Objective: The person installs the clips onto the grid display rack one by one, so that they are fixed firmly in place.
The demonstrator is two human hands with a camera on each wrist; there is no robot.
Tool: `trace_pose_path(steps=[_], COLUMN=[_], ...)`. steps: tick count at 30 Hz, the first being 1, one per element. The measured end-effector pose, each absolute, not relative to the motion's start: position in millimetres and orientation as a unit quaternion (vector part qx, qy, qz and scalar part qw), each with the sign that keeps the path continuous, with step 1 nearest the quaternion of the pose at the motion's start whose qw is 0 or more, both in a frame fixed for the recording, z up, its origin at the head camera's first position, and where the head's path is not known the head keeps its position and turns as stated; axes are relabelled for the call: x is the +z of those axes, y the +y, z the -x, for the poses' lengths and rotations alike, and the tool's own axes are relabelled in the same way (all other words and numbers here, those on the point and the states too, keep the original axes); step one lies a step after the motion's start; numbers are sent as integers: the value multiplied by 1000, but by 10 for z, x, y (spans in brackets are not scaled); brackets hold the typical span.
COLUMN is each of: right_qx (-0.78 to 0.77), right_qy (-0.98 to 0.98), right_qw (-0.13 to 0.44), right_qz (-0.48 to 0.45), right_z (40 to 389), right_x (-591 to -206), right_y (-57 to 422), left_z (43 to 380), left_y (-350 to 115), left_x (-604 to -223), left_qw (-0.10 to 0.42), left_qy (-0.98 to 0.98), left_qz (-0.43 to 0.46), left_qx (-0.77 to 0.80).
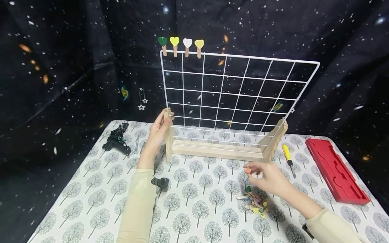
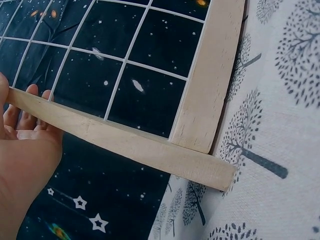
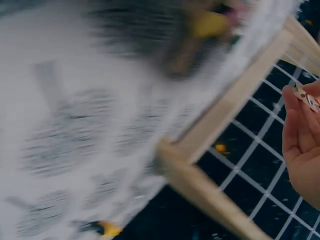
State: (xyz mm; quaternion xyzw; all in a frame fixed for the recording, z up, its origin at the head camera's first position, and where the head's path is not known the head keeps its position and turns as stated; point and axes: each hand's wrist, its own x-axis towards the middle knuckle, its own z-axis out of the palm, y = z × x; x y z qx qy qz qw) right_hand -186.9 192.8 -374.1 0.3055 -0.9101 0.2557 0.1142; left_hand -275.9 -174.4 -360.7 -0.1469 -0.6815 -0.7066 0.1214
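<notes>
A white wire grid (image 1: 224, 75) stands in a wooden frame (image 1: 217, 151) on the table. Its left upright (image 2: 100, 127) is in the grip of my left hand (image 1: 156, 133), fingers behind the wood. My right hand (image 1: 270, 177) pinches a small wooden clothespin with an orange-red heart (image 1: 247, 171), held in front of the frame's right end; the right wrist view shows its spring part between the fingertips. Clothespins with a dark green (image 1: 162, 41), a lime (image 1: 174, 41), a white (image 1: 187, 43) and a yellow heart (image 1: 199, 44) sit on the grid's top wire, toward the left.
Below my right hand lies a pile of heart clothespins (image 1: 256, 204). A yellow screwdriver (image 1: 288, 157) and a red tray (image 1: 337, 172) are at the right. A black object (image 1: 117, 139) lies at the left. The tablecloth (image 1: 100, 206) has a tree print; a dark starry curtain (image 1: 76, 67) hangs behind.
</notes>
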Motion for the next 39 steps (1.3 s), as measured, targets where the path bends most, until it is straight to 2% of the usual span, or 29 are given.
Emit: trace_pose_path(steps=[4, 10, 15, 21, 25, 31, 39], right_qx=[303, 301, 289, 317, 380, 562, 578], right_qy=[-882, -864, -829, -810, -831, -770, -764], right_qw=[141, 165, 230, 274, 231, 135, 105], right_qz=[-331, -368, -420, -409, -333, -270, -266], right_z=[1980, 2164, 2304, 2230, 2165, 2475, 2718], right_x=[-3498, -2899, -2376, -1677, -1272, -1097, -1033], right_y=[1710, 1372, 1098, 720, 557, 579, 624], left_z=[2756, 2752, 2751, 2766, 2774, 2752, 2740], left_y=[-1733, -1737, -1739, -1762, -1767, -1746, -1746], left_x=[-3601, -3600, -3605, -3630, -3631, -3608, -3599], left_qw=[119, 119, 117, 118, 118, 120, 115], left_qy=[-680, -685, -688, -685, -682, -681, -687], left_qz=[147, 140, 139, 137, 136, 140, 142], left_qx=[-708, -705, -703, -706, -709, -709, -703])
